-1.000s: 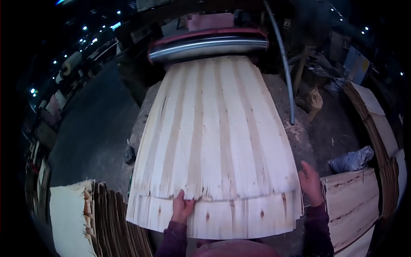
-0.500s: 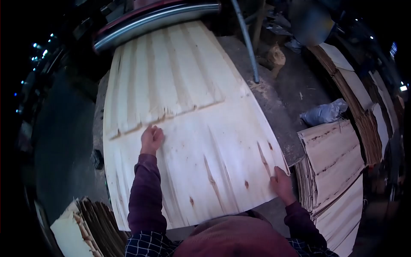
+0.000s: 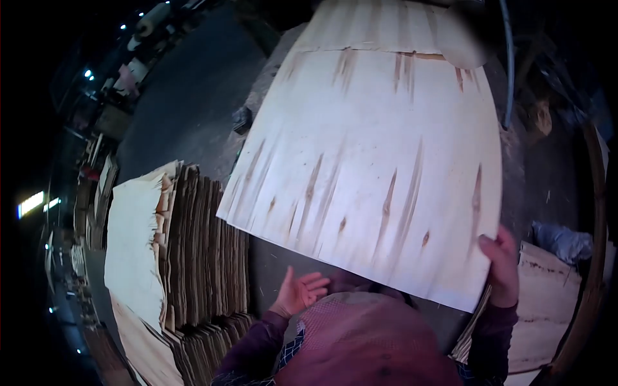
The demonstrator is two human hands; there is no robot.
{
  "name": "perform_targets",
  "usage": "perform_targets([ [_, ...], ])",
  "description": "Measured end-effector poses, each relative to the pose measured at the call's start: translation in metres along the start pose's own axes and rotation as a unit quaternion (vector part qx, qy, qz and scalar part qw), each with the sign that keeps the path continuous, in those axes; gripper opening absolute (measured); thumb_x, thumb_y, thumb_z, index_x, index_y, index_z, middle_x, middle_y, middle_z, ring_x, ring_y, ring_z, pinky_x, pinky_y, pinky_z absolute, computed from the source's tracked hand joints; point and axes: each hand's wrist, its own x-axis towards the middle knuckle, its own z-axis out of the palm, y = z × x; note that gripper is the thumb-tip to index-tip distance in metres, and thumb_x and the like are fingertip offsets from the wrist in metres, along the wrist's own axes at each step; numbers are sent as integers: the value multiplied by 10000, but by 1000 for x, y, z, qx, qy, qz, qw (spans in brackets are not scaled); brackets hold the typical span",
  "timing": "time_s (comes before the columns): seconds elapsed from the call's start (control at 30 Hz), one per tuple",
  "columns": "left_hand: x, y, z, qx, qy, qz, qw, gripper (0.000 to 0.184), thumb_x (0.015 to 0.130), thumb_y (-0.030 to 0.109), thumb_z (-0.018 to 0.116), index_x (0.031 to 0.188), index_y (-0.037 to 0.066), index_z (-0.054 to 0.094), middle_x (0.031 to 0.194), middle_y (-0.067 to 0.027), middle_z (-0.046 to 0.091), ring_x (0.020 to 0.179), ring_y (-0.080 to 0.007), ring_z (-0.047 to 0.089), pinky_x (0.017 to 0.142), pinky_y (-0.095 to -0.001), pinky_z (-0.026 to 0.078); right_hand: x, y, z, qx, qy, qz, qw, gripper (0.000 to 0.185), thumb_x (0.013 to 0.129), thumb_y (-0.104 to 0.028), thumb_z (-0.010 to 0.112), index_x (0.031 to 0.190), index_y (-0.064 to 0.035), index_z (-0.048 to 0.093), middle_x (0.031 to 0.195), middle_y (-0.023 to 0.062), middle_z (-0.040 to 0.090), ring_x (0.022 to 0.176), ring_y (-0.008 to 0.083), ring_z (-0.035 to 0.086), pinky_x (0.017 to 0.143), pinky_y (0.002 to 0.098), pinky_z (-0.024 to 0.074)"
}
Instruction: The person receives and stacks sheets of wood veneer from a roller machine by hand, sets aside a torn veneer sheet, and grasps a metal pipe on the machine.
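Note:
A wide pale veneer sheet [image 3: 367,161] with brown knots and streaks lies in front of me. At its far end, the edge of another striped veneer sheet [image 3: 380,26] rests on it. My right hand [image 3: 503,264] grips the near right corner of the wide sheet, thumb on top and fingers partly hidden. Off the sheet's near edge, between it and the left stack, my left hand [image 3: 301,291] hangs with palm up and fingers spread, holding nothing.
A tall stack of veneer sheets [image 3: 138,238] stands at the left, another stack [image 3: 547,302] at the right. A grey plastic bag [image 3: 561,242] lies on the right stack. A metal pipe [image 3: 507,71] rises beyond the sheet's right side. Dark floor [image 3: 187,96] extends at the upper left.
The view has swung left and down, and the roller is out of sight. My left hand has left the upper sheet's edge and opened. My right hand has closed on the lower sheet's corner.

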Motion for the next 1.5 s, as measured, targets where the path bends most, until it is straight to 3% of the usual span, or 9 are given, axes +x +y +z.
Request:
perform_targets([
  [0.23,18,6,135,10,-83,323,943,866,855,673,502,1430,47,342,1418,-189,442,1290,-342,453,1004,-462,445,-34,-1,-28,137,50,-74,987,418,827,-129,514,1203,52,551,1064,172,656,942,245,655,847,350,530],
  [0.47,50,25,136,180,93,236,950,491,995,230,438,1439,61,315,1421,-172,432,1283,-334,457,1011,-533,428,8,150,-119,183,115,37,976,366,865,-52,496,1214,32,569,1065,129,661,938,227,654,839,332,524],
  [0.63,24,-12,130,180,129,222,949,436,994,181,410,1397,20,358,1366,-179,485,1260,-333,479,1023,-507,430,-57,27,-79,137,73,-8,988,430,860,-51,475,1278,30,531,1143,143,645,1007,236,645,904,352,504],
  [0.7,13,-36,150,151,179,266,935,312,965,200,531,1187,-17,556,1137,-133,622,1092,-252,578,926,-370,502,-68,-12,-73,141,52,-13,989,441,860,-46,463,1290,35,521,1159,145,639,1024,232,641,906,348,502],
  [0.8,53,-2,120,156,92,256,949,409,981,199,452,1327,-16,415,1331,-169,512,1227,-287,508,1038,-428,417,-54,-23,-76,171,58,-27,983,426,868,-63,500,1282,36,523,1159,136,638,1023,229,641,905,326,496],
  [0.93,111,26,169,88,54,235,967,381,995,179,400,1288,-60,446,1302,-175,534,1223,-306,510,1062,-457,399,13,37,-109,-368,286,-190,864,362,894,-98,560,1236,21,552,1089,147,658,989,228,644,867,322,492],
  [1.03,170,57,178,85,48,239,966,330,987,190,424,1221,-32,491,1227,-152,587,1160,-273,557,1035,-416,429,23,63,-103,-197,280,-201,918,356,884,-96,573,1223,13,562,1104,175,649,990,256,647,857,334,491],
  [1.2,271,116,195,111,40,254,960,310,998,180,416,1212,-32,488,1213,-155,582,1137,-283,564,1001,-451,455,-4,129,-66,-494,221,-194,818,465,812,-161,609,1215,53,523,1120,262,605,1043,419,580,915,458,466],
  [1.5,404,207,260,-5,-26,283,959,287,996,230,470,1139,-8,541,1135,-138,633,1068,-264,612,934,-409,515,-44,176,-55,-510,230,-22,829,463,795,-160,606,1191,61,517,1139,263,588,1055,422,564,922,463,455],
])
